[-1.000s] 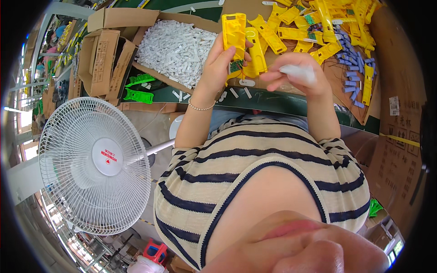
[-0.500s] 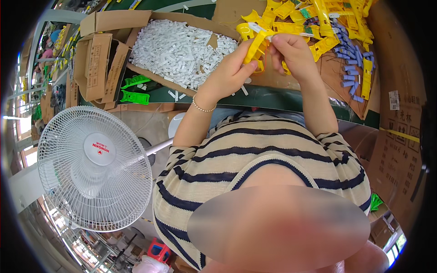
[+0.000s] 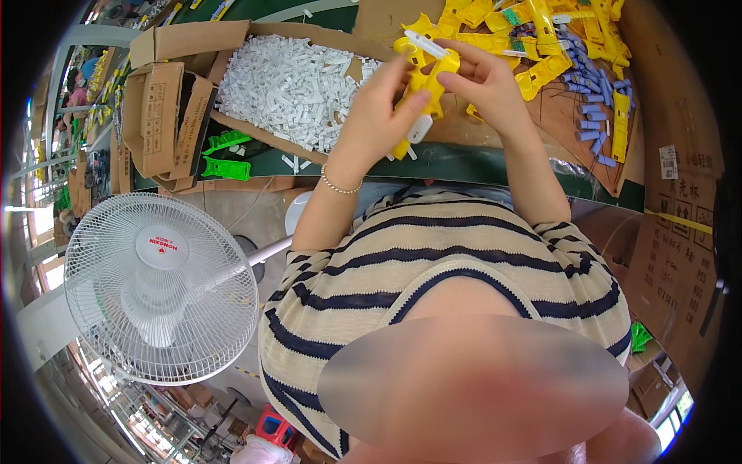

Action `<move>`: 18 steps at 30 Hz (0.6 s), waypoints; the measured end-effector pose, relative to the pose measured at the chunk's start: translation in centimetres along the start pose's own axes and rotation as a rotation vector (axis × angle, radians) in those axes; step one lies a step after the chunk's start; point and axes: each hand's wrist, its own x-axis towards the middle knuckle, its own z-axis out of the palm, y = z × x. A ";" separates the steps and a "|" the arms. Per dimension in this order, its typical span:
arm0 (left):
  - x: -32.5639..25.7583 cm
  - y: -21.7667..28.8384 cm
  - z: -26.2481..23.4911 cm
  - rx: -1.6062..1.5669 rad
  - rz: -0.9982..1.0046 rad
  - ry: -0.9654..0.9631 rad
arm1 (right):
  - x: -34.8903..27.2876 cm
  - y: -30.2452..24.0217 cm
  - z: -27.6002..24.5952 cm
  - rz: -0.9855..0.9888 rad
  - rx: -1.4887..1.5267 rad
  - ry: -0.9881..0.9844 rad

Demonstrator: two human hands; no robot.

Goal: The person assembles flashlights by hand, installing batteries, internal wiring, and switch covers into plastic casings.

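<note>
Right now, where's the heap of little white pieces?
In the head view, the white pieces lie in the cardboard box, left of the left hand, above and right of the fan.

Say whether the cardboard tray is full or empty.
Not empty, though not completely full: white plastic pieces cover most of the cardboard tray.

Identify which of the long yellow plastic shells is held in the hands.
The yellow plastic shell between the left hand and right hand; the loose yellow shells near the purple cylinders lie untouched.
</note>
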 end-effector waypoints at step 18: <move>0.1 -1.0 1.9 -0.887 -0.136 0.126 | -0.2 -0.3 -0.4 0.064 0.252 -0.160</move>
